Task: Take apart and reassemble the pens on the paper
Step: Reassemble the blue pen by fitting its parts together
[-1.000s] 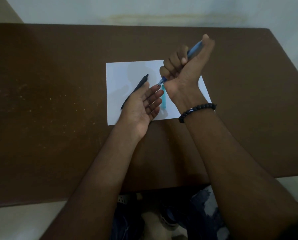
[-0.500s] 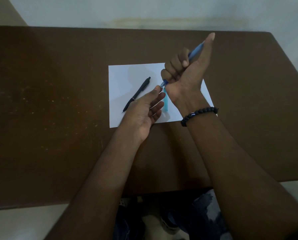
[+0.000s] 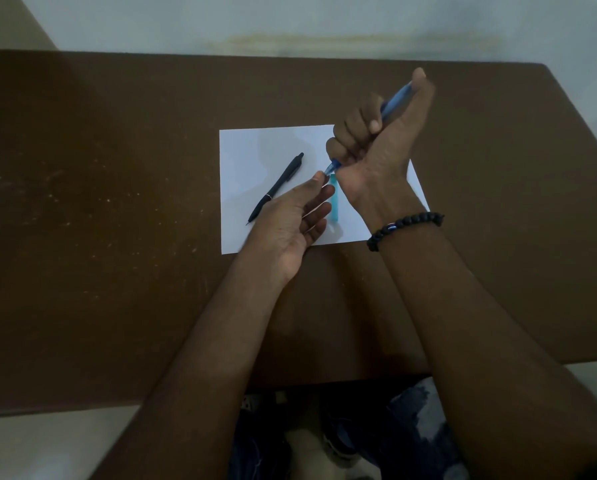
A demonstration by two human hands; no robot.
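A white paper [image 3: 252, 150] lies on the brown table [image 3: 99, 202]. A black pen [image 3: 278, 187] rests on it at a slant, tip toward me. My right hand [image 3: 376, 150] grips a blue pen [image 3: 396, 98] in a fist above the paper, with the thumb stretched up to its top end and its tip pointing down-left. My left hand [image 3: 290, 220] reaches up from below, and its thumb and forefinger pinch the blue pen's tip. A teal pen part [image 3: 334, 206] lies on the paper, partly hidden behind my left fingers.
A black bead bracelet [image 3: 404, 225] sits on my right wrist. The table's near edge runs just below my forearms, and a pale wall stands behind its far edge. My legs show under the table.
My left hand has shifted right and up, uncovering the black pen, and its thumb has closed in on the blue pen's tip. My right hand keeps its grip.
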